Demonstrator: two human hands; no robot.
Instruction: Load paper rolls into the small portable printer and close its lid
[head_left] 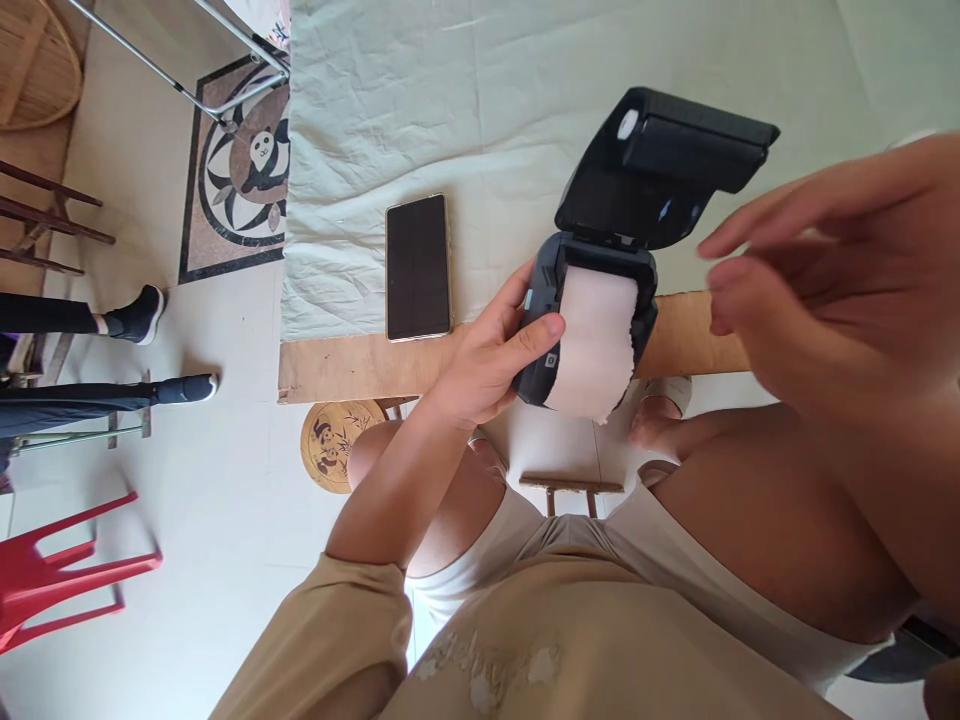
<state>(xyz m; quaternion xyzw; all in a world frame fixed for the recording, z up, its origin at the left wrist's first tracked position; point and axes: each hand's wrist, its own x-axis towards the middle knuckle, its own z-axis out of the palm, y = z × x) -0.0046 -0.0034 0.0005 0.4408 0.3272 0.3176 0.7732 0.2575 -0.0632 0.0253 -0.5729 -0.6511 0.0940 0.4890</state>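
The left hand (499,350) grips a boxy black plastic printer (604,254) over the bare wooden table edge (360,370); the blurred right hand (844,275), fingers loosely parted, appears empty beside the raised black plastic lid (660,165); steeper tilting could spill the pale, ragged-edged paper (598,340), and a stray brush could knock the lid down; wrinkled pale green cloth (480,100) covers the table, bearing a rectangular black-screened tablet (418,267); leftward, a red plastic seat (19,580) stands on white floor tiles (232,560)

A panda floor inlay (247,170) and wooden stool (336,447) suggest a home.
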